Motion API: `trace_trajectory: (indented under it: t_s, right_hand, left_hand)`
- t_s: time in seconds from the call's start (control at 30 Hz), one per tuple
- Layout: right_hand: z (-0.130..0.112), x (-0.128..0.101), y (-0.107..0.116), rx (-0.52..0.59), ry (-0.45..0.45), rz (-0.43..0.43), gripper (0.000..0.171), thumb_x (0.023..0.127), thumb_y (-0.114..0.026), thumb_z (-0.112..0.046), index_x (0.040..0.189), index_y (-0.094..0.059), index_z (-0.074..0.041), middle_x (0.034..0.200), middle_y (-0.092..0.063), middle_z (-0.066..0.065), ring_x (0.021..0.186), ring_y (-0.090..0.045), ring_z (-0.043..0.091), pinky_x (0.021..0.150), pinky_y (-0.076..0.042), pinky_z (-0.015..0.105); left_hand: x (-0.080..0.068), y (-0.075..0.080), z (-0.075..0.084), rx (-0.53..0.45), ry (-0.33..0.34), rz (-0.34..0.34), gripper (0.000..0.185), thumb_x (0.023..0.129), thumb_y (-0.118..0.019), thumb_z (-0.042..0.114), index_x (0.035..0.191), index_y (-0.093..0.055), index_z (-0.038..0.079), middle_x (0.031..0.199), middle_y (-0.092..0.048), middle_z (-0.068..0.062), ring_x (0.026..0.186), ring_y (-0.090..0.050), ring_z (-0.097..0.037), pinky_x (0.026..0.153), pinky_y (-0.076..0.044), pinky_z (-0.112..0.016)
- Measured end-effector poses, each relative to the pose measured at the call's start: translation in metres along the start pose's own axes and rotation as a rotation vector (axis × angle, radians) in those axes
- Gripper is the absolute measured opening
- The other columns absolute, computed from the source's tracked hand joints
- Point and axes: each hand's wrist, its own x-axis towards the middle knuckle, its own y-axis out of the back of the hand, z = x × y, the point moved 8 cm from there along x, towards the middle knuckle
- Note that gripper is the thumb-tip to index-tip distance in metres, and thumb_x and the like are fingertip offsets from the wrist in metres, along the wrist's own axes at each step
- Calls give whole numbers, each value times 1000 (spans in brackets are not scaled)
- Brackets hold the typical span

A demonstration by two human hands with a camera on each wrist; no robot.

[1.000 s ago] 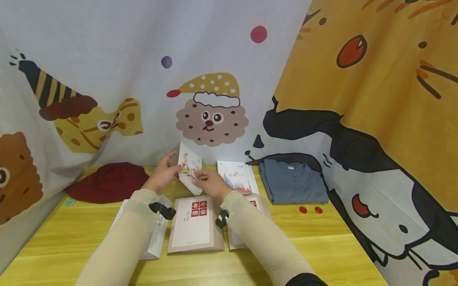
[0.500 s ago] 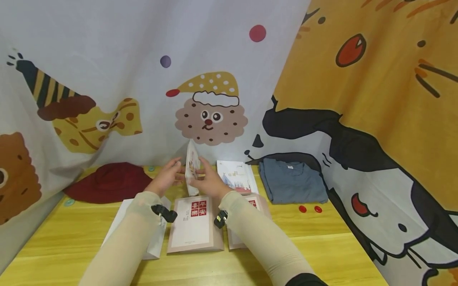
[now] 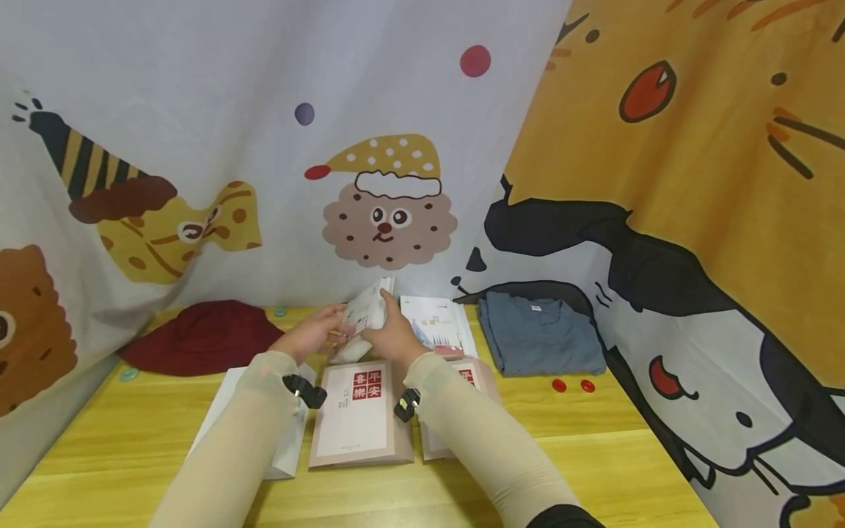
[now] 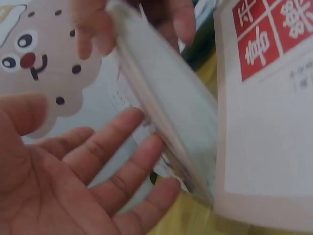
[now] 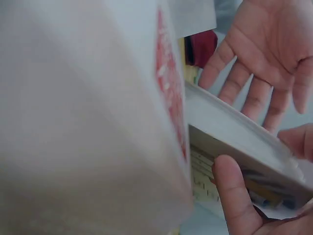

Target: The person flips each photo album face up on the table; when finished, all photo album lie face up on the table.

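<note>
Above the back of the yellow table point(image 3: 594, 455), both hands meet at a small white booklet point(image 3: 367, 314). My right hand point(image 3: 391, 336) pinches it, thumb point(image 5: 234, 196) on one face and fingers point(image 4: 181, 19) over the far edge. My left hand point(image 3: 315, 334) lies open, its straight fingers point(image 4: 122, 161) touching the booklet's point(image 4: 166, 112) lower face. The booklet point(image 5: 239, 137) is tilted, top leaning right. Just below the hands a book with red squares on its cover point(image 3: 359, 414) lies flat on the table.
A second red-square book point(image 3: 470, 378) sits partly under my right forearm, and a white book point(image 3: 285, 444) under my left. An illustrated book point(image 3: 441, 326), a folded grey-blue shirt point(image 3: 538, 337), a dark red hat point(image 3: 198, 337) and two red discs point(image 3: 571, 386) lie along the back. Cartoon curtains hang behind.
The booklet turned from cover-forward to edge-on and now leans over to the right. My left hand has let go of it and opened beneath it, while my right hand keeps hold.
</note>
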Motion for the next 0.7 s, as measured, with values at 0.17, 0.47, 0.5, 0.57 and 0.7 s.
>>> trace_trajectory:
  t_s: [0.17, 0.47, 0.5, 0.57, 0.7]
  right_hand:
    - [11, 2, -2, 52, -76, -26, 81, 93, -66, -6, 165, -34, -21, 152, -52, 27, 82, -70, 24, 63, -62, 32]
    - [26, 5, -7, 224, -201, -123, 74, 92, -56, -2, 162, -43, -23, 143, -59, 21, 79, -66, 22, 62, -58, 30]
    - [26, 5, -8, 214, -201, -129, 74, 92, -56, -1, 162, -44, -23, 142, -59, 21, 78, -65, 22, 62, -58, 30]
    - [26, 7, -8, 160, -194, -137, 75, 91, -57, 0, 162, -43, -21, 148, -56, 21, 82, -66, 24, 66, -60, 33]
    - [25, 10, -7, -34, -157, -122, 77, 90, -62, 0, 162, -42, -15, 160, -47, 20, 120, -64, 33, 100, -57, 46]
  left_hand:
    - [1, 9, -13, 102, 84, 20, 71, 108, -50, 20, 169, -16, 7, 158, -42, -29, 140, -48, -46, 114, -43, -62]
    - [-2, 32, -30, 187, 130, 5, 62, 111, -45, 13, 167, -19, 2, 147, -49, -29, 122, -58, -35, 91, -55, -42]
    - [-2, 33, -31, 165, 130, -1, 63, 111, -45, 12, 167, -17, 1, 146, -51, -30, 120, -59, -33, 93, -56, -42]
    - [-2, 36, -33, 132, 138, -2, 63, 112, -44, 12, 167, -16, 1, 145, -52, -29, 117, -61, -31, 94, -57, -42]
    - [-1, 41, -36, 98, 136, 19, 63, 112, -44, 11, 167, -16, -1, 143, -55, -29, 108, -65, -25, 90, -59, -38]
